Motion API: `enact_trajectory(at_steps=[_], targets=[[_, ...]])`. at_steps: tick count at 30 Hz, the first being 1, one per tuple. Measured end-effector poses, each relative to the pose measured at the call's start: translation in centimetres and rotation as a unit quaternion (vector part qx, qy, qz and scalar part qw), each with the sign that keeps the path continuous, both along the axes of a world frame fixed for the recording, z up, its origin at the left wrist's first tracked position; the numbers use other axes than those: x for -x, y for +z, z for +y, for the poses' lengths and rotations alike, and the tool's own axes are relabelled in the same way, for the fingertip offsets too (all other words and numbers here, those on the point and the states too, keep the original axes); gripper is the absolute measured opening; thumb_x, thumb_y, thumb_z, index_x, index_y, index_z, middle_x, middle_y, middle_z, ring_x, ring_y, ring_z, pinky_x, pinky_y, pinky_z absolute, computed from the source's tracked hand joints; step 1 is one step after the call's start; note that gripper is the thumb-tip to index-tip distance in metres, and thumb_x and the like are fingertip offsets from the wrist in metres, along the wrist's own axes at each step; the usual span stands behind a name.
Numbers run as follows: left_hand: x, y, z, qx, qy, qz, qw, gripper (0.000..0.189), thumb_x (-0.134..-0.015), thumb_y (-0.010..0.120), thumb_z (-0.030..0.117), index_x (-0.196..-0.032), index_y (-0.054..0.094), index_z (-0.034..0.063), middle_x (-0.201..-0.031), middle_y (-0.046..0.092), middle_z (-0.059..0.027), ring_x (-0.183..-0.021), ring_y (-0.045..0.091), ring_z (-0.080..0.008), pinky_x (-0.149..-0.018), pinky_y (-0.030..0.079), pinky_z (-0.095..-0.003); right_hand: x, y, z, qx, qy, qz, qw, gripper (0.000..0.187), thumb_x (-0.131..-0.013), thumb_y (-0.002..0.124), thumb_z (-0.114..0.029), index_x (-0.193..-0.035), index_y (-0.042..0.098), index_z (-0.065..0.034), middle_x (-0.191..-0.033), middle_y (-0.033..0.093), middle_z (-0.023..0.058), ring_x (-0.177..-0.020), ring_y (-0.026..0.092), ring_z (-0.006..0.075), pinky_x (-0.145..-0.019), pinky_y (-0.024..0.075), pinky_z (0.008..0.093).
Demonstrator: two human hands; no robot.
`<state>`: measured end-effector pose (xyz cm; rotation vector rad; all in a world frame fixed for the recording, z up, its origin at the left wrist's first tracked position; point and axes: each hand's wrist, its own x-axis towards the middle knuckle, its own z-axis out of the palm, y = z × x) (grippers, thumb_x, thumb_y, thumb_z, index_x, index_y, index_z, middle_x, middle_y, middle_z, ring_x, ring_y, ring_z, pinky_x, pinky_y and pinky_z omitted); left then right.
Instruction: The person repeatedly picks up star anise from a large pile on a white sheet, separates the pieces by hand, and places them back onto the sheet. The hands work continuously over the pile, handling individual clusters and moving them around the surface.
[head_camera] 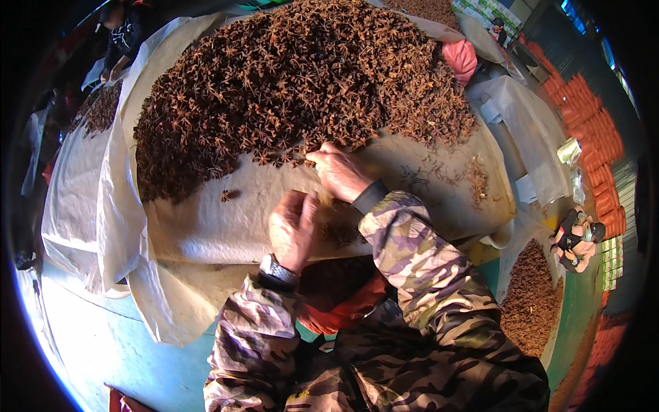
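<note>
A large heap of dried star anise (288, 77) covers the far part of a table spread with a pale sheet (206, 226). At the heap's near edge is my right hand (337, 170), its fingertips drawn together against the pods; whether a pod is between them I cannot tell. My left hand (293, 226), with a metal watch at its wrist, hovers nearer to me, fingers curled and slightly blurred; its contents are hidden. One loose star anise (226, 195) lies on the sheet left of my hands. Dark pieces show beneath my right wrist.
Below the table's near edge an orange-red sack (329, 316) stands before me. Thin stems and a small pile of bits (478, 183) lie at the right. Another person (121, 38) works at the upper left; people are also at the right, near a floor heap (530, 304) and stacked orange sacks (592, 123).
</note>
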<state>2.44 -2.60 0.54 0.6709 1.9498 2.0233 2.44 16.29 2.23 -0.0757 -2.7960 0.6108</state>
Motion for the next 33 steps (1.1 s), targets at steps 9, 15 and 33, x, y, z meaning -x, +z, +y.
enact_trajectory(at_steps=[9, 15, 33], targets=[[4.1, 0.8, -2.1, -0.265, 0.095, -0.376, 0.883, 0.023, -0.105, 0.063, 0.029, -0.105, 0.065, 0.0065, -0.106, 0.076, -0.0103, -0.088, 0.074, -0.019, -0.072, 0.057, -0.0289, -3.6, 2.4, 2.1, 0.108, 0.053, -0.063, 0.991, 0.019, -0.095, 0.056, -0.002, -0.107, 0.071, -0.0032, -0.104, 0.067, 0.0128, -0.099, 0.067, 0.028, -0.087, 0.0537, 0.0394], [6.1, 0.4, -3.4, -0.353, 0.128, -0.421, 0.825, 0.024, -0.106, 0.06, 0.031, -0.101, 0.063, 0.0078, -0.103, 0.073, -0.0085, -0.089, 0.072, -0.021, -0.075, 0.058, -0.0318, -0.9, 2.0, 0.9, 0.09, 0.052, 0.016, 0.994, 0.019, -0.097, 0.056, -0.005, -0.109, 0.071, -0.0033, -0.101, 0.069, 0.017, -0.097, 0.068, 0.0356, -0.086, 0.0545, 0.0435], [5.5, 1.7, -2.8, -0.303, 0.084, -0.427, 0.848, 0.024, -0.105, 0.06, 0.03, -0.103, 0.064, 0.0067, -0.102, 0.076, -0.0075, -0.085, 0.072, -0.0183, -0.075, 0.057, -0.03, -5.2, 0.7, 3.1, -0.012, 0.049, -0.042, 0.998, 0.029, -0.091, 0.059, 0.004, -0.117, 0.071, -0.0043, -0.116, 0.063, 0.0126, -0.107, 0.064, 0.0332, -0.095, 0.0529, 0.0409]])
